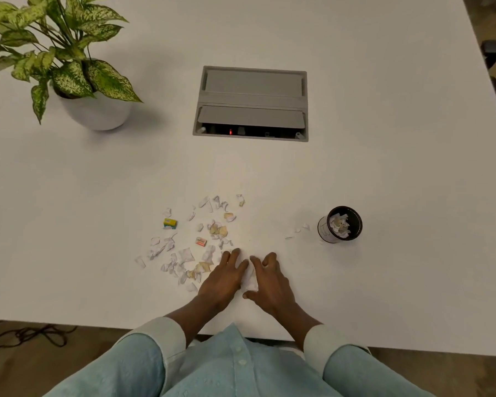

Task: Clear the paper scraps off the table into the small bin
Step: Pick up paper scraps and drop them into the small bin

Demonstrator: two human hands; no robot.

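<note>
Both hands, left hand (222, 277) and right hand (271, 282), are cupping scraps (248, 277) near the worktop's front edge, fingers curled around the wad for one lift. Bin (340, 224) is waiting toward the right edge.

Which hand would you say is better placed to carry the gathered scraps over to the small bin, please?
Probably the right hand. The small bin stands on its side of the table, while the left hand sits beside the remaining scattered scraps. Both hands press the gathered scraps between them.
</note>
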